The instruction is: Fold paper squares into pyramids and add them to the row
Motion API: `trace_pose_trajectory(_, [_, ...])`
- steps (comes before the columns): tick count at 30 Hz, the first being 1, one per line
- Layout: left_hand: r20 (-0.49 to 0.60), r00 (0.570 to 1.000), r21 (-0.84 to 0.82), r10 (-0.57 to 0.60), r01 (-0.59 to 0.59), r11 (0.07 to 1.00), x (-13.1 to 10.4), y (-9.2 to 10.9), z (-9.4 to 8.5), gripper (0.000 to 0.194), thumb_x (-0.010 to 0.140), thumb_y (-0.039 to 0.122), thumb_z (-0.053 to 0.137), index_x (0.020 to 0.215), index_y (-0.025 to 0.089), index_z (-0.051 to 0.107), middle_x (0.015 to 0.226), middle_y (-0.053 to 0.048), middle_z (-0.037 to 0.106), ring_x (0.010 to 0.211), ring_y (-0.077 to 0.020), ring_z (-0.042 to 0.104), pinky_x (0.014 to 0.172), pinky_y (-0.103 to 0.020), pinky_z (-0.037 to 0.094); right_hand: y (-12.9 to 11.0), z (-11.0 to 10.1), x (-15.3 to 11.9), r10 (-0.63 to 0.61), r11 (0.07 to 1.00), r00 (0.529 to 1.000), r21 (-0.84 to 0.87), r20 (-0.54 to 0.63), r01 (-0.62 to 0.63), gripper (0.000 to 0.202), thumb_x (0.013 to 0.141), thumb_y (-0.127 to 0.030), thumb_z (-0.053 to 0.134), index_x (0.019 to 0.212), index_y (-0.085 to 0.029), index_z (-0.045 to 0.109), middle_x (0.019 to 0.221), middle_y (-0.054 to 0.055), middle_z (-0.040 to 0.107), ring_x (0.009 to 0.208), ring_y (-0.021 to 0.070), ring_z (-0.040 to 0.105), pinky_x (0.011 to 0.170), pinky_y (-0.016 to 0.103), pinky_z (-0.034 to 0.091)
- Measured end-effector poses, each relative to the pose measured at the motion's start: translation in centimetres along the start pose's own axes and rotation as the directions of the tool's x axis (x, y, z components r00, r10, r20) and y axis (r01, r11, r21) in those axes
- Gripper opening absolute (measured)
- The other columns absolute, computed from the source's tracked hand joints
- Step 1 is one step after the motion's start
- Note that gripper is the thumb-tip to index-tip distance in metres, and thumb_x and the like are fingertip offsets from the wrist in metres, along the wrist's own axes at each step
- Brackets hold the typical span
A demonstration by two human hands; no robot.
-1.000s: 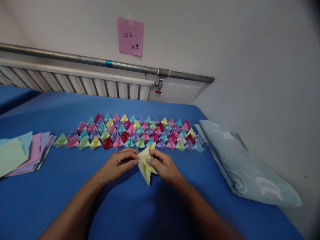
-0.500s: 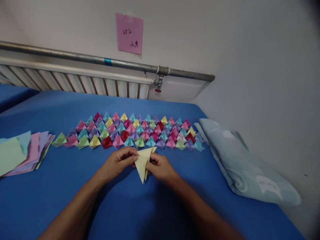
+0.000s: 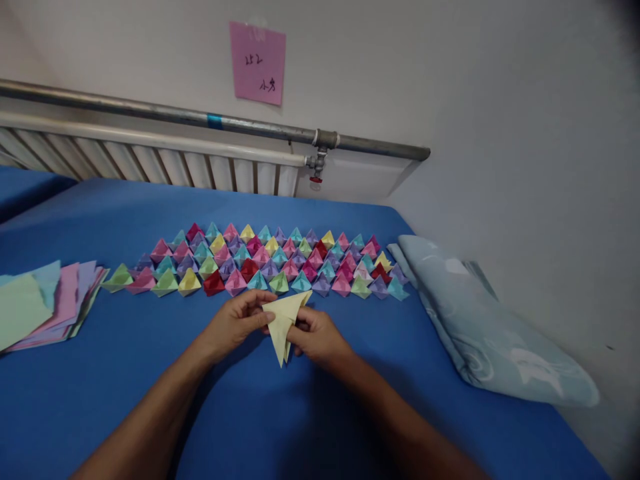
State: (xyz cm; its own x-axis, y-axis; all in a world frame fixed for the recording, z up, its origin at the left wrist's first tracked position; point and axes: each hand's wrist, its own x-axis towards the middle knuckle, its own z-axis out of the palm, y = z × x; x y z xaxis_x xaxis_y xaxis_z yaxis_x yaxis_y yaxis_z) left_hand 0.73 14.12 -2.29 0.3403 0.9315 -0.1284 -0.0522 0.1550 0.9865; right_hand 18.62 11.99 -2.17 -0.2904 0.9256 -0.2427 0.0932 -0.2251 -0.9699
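A pale wall point(image 3: 500, 120) rises in front of us, and up against it stands a wide blue surface point(image 3: 240, 427). A white radiator point(image 3: 175, 163) runs along the wall behind, with a metal pipe point(image 3: 150, 112) crossing above it. Spread over the middle of the blue are paper boats point(image 3: 249, 271) in close rows: pink, red, purple, turquoise, green and yellow, many overlapping. A folded pale blue cloth point(image 3: 480, 327) with white patterns lies at the right edge, and loose paper sheets point(image 3: 23, 307) are fanned in a pile at the left, green on top.

The person's bare hands meet just on the near side of the front row. The left hand point(image 3: 237, 327) pinches the left part of a yellow folded paper point(image 3: 283, 312), thumb lying on the near face, fingers behind it. The right hand point(image 3: 320, 337) has its grip closed on the right side, thumb pressed low on the fold; how its fingertips sit behind the paper I cannot tell. The paper is held between the two, one point hanging down.

A pink note point(image 3: 257, 63) is taped to the wall, and a small red valve handle point(image 3: 315, 179) shows below the pipe.
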Motion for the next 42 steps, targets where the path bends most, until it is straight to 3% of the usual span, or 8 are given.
trace_pose_trajectory(13, [-0.063, 0.998, -0.039, 0.014, -0.016, 0.999, 0.0, 0.2, 0.3, 0.03, 0.067, 0.037, 0.079, 0.086, 0.018, 0.067, 0.066, 0.002, 0.064, 0.059, -0.0118, 0.058, 0.06, -0.027, 0.048, 0.0, 0.4, 0.1, -0.133, 0.991, 0.989, -0.034, -0.064, 0.131, 0.02, 0.073, -0.036, 0.066, 0.081, -0.018, 0.07, 0.069, -0.002, 0.059, 0.05, 0.0073, 0.049, 0.042, 0.017, 0.041])
trace_pose_trajectory(17, [-0.155, 0.987, 0.018, 0.035, -0.033, 0.999, 0.2, -0.6, 0.6, 0.034, 0.067, 0.038, 0.077, 0.089, 0.018, 0.06, 0.06, 0.004, 0.06, 0.055, -0.0112, 0.056, 0.056, -0.024, 0.044, 0.3, 0.5, 0.4, -0.101, 0.995, 0.991, -0.008, -0.086, 0.101, 0.015, 0.073, -0.033, 0.064, 0.075, -0.019, 0.065, 0.059, -0.004, 0.055, 0.045, 0.007, 0.047, 0.039, 0.016, 0.038])
trace_pose_trajectory(21, [-0.319, 0.94, 0.222, 0.122, -0.051, 0.974, 0.2, -1.4, 0.9, 0.034, 0.066, 0.041, 0.076, 0.081, 0.02, 0.053, 0.057, 0.008, 0.053, 0.049, -0.0098, 0.05, 0.048, -0.022, 0.039, 0.7, 0.6, 0.6, -0.163, 0.985, 0.975, -0.087, -0.152, 0.151, 0.015, 0.076, -0.032, 0.061, 0.069, -0.019, 0.059, 0.061, -0.004, 0.052, 0.048, 0.008, 0.046, 0.042, 0.018, 0.038])
trace_pose_trajectory(26, [-0.181, 0.981, 0.271, 0.068, -0.017, 0.962, -0.3, -1.0, 1.7, 0.035, 0.076, 0.051, 0.062, 0.067, 0.019, 0.054, 0.056, 0.004, 0.054, 0.051, -0.0125, 0.053, 0.05, -0.024, 0.043, 1.0, 0.7, 0.5, -0.42, 0.827, 0.893, -0.472, -0.161, 0.304, 0.023, 0.08, -0.023, 0.058, 0.059, -0.02, 0.05, 0.064, -0.002, 0.047, 0.06, 0.0107, 0.045, 0.055, 0.023, 0.036])
trace_pose_trajectory(29, [-0.135, 0.987, 0.256, 0.085, -0.048, 0.966, -0.5, -0.5, 2.0, 0.037, 0.079, 0.053, 0.06, 0.069, 0.018, 0.056, 0.06, 0.002, 0.056, 0.057, -0.0137, 0.055, 0.055, -0.026, 0.045, 0.8, 0.7, 0.1, -0.45, 0.75, 0.889, -0.576, -0.083, 0.326, 0.019, 0.085, -0.025, 0.055, 0.067, -0.02, 0.054, 0.071, 0.0, 0.051, 0.064, 0.0123, 0.047, 0.059, 0.025, 0.037])
trace_pose_trajectory(32, [-0.167, 0.982, 0.28, 0.084, -0.035, 0.959, -0.6, -0.5, 2.1, 0.036, 0.078, 0.053, 0.063, 0.073, 0.019, 0.055, 0.064, 0.002, 0.058, 0.059, -0.0141, 0.056, 0.056, -0.026, 0.045, 0.5, 0.9, -0.4, -0.461, 0.687, 0.888, -0.636, -0.006, 0.352, 0.011, 0.085, -0.028, 0.057, 0.084, -0.018, 0.062, 0.079, 0.003, 0.054, 0.07, 0.0152, 0.052, 0.064, 0.027, 0.042])
trace_pose_trajectory(37, [-0.234, 0.966, 0.325, 0.111, -0.029, 0.945, -0.5, -1.2, 2.0, 0.023, 0.078, 0.043, 0.06, 0.08, 0.02, 0.053, 0.068, 0.002, 0.06, 0.061, -0.0154, 0.059, 0.056, -0.026, 0.046, 0.0, 1.1, -0.8, -0.449, 0.646, 0.89, -0.659, 0.08, 0.385, 0.024, 0.082, -0.024, 0.061, 0.105, -0.019, 0.062, 0.09, 0.003, 0.058, 0.079, 0.0164, 0.057, 0.072, 0.028, 0.047])
trace_pose_trajectory(42, [-0.283, 0.948, 0.372, 0.148, -0.033, 0.927, -0.5, -1.7, 1.9, 0.014, 0.074, 0.031, 0.057, 0.083, 0.021, 0.054, 0.072, 0.001, 0.064, 0.065, -0.0168, 0.063, 0.058, -0.027, 0.048, 0.0, 0.8, -0.9, -0.477, 0.505, 0.875, -0.789, 0.084, 0.351, 0.006, 0.086, -0.023, 0.058, 0.087, -0.019, 0.062, 0.088, 0.004, 0.06, 0.076, 0.0162, 0.058, 0.066, 0.028, 0.045])
